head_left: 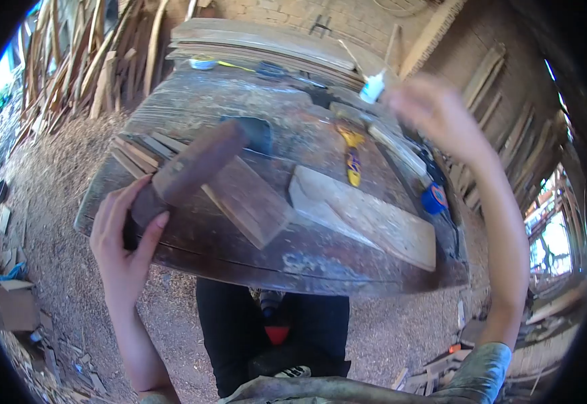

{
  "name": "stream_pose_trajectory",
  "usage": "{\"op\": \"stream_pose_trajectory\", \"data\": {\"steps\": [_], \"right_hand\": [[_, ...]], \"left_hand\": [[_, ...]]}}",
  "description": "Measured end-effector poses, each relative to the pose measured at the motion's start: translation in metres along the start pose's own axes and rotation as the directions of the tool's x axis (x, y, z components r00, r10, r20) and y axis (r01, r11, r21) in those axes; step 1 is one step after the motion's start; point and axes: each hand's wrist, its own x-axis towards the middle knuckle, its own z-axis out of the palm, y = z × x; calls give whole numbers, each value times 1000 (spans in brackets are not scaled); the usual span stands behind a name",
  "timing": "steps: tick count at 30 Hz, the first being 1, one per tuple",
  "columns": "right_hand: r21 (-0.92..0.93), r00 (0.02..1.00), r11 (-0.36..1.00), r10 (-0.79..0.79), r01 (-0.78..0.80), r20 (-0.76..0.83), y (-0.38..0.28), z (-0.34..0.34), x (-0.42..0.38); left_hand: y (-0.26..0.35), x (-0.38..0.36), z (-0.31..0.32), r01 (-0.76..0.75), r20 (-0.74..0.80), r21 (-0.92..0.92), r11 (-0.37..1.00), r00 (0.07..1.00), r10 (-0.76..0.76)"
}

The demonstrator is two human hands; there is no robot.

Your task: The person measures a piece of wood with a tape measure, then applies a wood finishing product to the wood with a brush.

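Note:
My left hand [122, 232] is wrapped around the near end of a thick, rounded dark wooden piece [202, 158], tilted up over the left part of the workbench. Beneath and beside that piece lies a flat brown board [256, 205]. My right hand [428, 108] is raised over the far right of the bench, smeared by motion, so its fingers cannot be made out. Closest to it is a white bottle [373, 87] with a blue label. A paler shaped board [367, 219] rests at the front right of the bench.
On the workbench [307, 266] are a yellow-handled brush or scraper [352, 155], a roll of blue tape [434, 198], thin wood strips [135, 155] and a dark blue sheet [258, 135]. Stacked planks [260, 40] line the back. Wood shavings [58, 182] cover the floor.

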Motion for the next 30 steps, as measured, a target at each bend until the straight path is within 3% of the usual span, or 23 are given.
{"op": "stream_pose_trajectory", "data": {"steps": [2,5,9,11,12,13,14,16,17,18,19,21,25,28,30], "right_hand": [[11,978,1000,-29,27,208,-14,-1,-42],[-161,994,987,7,-25,-111,-31,-19,-91],[-439,874,880,-60,-182,-482,-60,-25,-134],[-347,989,936,-106,66,-99,-59,-4,-159],[-264,983,948,-154,177,103,-58,6,-167],[-177,982,969,-154,172,110,-60,11,-171],[-87,981,983,-153,164,123,-62,14,-175],[49,980,996,-76,68,186,-68,14,-171],[92,972,996,0,-23,237,-74,7,-166],[128,954,985,75,-116,291,-80,3,-163],[122,943,989,43,-88,331,-78,0,-161],[132,939,985,57,-108,338,-80,-4,-153],[114,907,959,200,-258,371,-85,-5,-116],[4,904,970,224,-242,364,-76,10,-87],[-62,877,948,314,-313,363,-70,24,-68]], "left_hand": [[0,-1,0,8,-9,-7,1000,1000,-8],[0,-2,-1,-15,-19,19,1000,1000,16],[0,-8,0,-132,-183,47,990,973,138],[14,-30,-10,-174,-222,-97,980,964,149],[23,-39,-13,-192,-242,-167,967,959,149],[43,-37,-19,-402,-280,-118,908,891,358],[69,-36,-36,-484,-139,-160,860,874,466],[110,-37,-46,-630,-26,-319,708,752,658],[126,-38,-44,-693,-62,-414,590,668,742],[145,-40,-48,-649,-1,-458,607,684,730],[163,-42,-49,-603,57,-500,622,694,718],[181,-50,-17,-671,-144,-485,560,693,706],[206,-60,-5,-604,-230,-608,515,755,615],[205,-54,-16,-461,-25,-773,435,708,706],[201,-46,-15,-496,49,-765,410,590,806]]}}
